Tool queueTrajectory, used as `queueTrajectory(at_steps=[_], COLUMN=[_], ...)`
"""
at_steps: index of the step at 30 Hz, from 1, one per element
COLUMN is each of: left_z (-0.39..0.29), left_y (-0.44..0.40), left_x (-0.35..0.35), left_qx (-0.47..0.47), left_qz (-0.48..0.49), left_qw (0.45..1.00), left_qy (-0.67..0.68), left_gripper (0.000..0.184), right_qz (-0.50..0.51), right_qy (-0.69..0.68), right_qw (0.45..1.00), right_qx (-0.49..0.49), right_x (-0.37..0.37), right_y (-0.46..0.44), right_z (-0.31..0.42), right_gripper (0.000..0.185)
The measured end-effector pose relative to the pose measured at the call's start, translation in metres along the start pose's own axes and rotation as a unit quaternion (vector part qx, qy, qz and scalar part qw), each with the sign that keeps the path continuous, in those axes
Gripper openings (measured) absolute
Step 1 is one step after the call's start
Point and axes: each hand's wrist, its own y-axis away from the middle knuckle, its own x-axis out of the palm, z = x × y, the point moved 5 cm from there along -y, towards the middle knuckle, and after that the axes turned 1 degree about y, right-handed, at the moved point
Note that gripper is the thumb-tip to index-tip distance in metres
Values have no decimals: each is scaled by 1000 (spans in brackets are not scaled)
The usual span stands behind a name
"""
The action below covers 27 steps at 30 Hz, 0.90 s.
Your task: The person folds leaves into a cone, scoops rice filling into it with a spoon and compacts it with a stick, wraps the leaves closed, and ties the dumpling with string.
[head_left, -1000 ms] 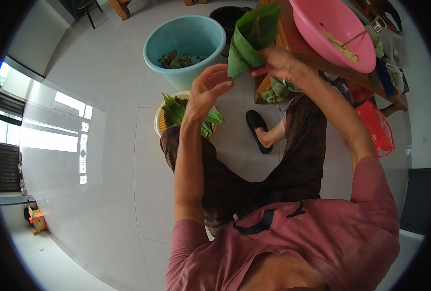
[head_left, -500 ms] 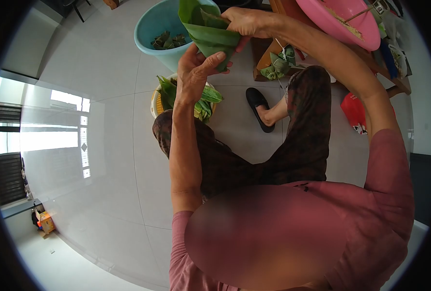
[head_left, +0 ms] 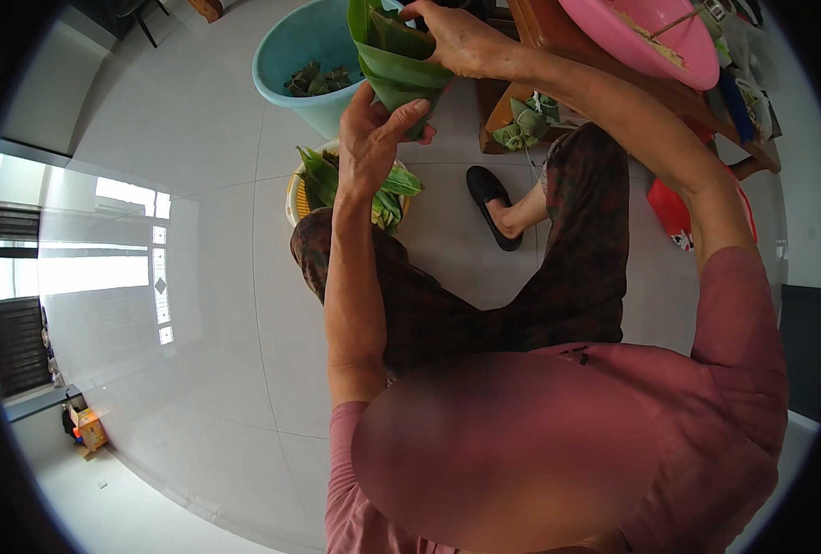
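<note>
A cone folded from broad green leaves [head_left: 399,85] is held up at the top of the view, its wide mouth upward. My left hand [head_left: 374,138] is closed round its lower part, thumb across the near side. At the right rim is my right hand [head_left: 461,44], with thumb and fingers gripping the leaf edge from either side. The inside of the cone is mostly hidden. Just behind it stands a light blue bucket [head_left: 267,69] with several dark leaf-wrapped bundles [head_left: 316,81] in it.
Loose green leaves [head_left: 394,196] fill a yellow-and-white basket [head_left: 292,198] by my left knee. Tied leaf-wrapped parcels [head_left: 528,125] hang beside the wooden table [head_left: 544,32]. A pink basin [head_left: 604,28] holding pale grain stands there. A red bag [head_left: 664,217] is at right.
My right hand has shifted up and left along the cone's rim, and its fingers no longer show behind the cone's right side. My left hand keeps its hold on the lower part.
</note>
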Motion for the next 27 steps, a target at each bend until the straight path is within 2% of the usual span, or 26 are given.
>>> queueTrajectory(at_steps=[2,5,7,9,11,14,17,20,21,24,27], left_z=[1,3,-1,-2,2,10,8,3,9,27,21], left_y=[1,2,2,3,3,5,5,2,0,-5,-5], left_x=[1,4,9,13,14,13,4,2,3,9,20], left_qx=[-9,4,8,7,3,-85,-59,-30,-18,-96,-95], left_qz=[6,15,14,27,38,44,89,81,88,94,189], left_qw=[1000,1000,999,998,998,994,993,996,995,974,952], left_qy=[1,24,35,49,59,49,-46,4,46,184,219], left_gripper=[34,33,34,33,31,43,59,70,66,65,67], right_qz=[-56,-46,35,125,122,96,116,164,178,168,206], right_qy=[36,-118,-290,-431,-422,-338,-292,-289,-288,-195,-151], right_qw=[998,991,954,888,898,936,949,943,941,965,965], right_qx=[-1,34,67,98,42,-16,-26,2,13,49,66], right_x=[-4,10,19,28,22,12,5,9,12,12,10], right_y=[11,10,12,16,17,24,27,31,30,23,26], right_z=[10,-16,-22,-23,-19,1,11,13,13,5,10], right_gripper=[50,39,39,38,41,39,39,39,38,37,37])
